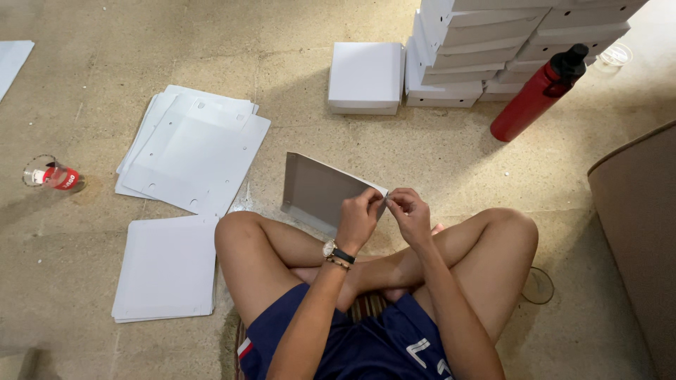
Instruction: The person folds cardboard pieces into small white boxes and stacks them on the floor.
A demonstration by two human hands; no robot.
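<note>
Nearest: your crossed bare legs in dark blue shorts, seated on the stone floor [91, 91]. Item one: your left hand [358, 219], watch and bracelet at the wrist, fingers pressed together and pinching the near right corner of a partly folded cardboard box [320, 190]. Item two: your right hand [410, 214], fingers likewise closed, pinching the same corner just beside the left. The box stands tilted on the floor in front of your knees, grey inside face toward you. Item three: near left, a squared stack of flat white sheets [167, 269]. Item four: just beyond it, a looser fanned pile of flat white box blanks [193, 151] with slots and holes. Item five: far left, a clear cup [51, 174] with a red label, lying on the floor. Item six: far centre, one finished white box [366, 76]. Item seven: far right, a tall stack of finished white boxes [486, 49], with a red bottle [539, 93] with a black cap beside it.
</note>
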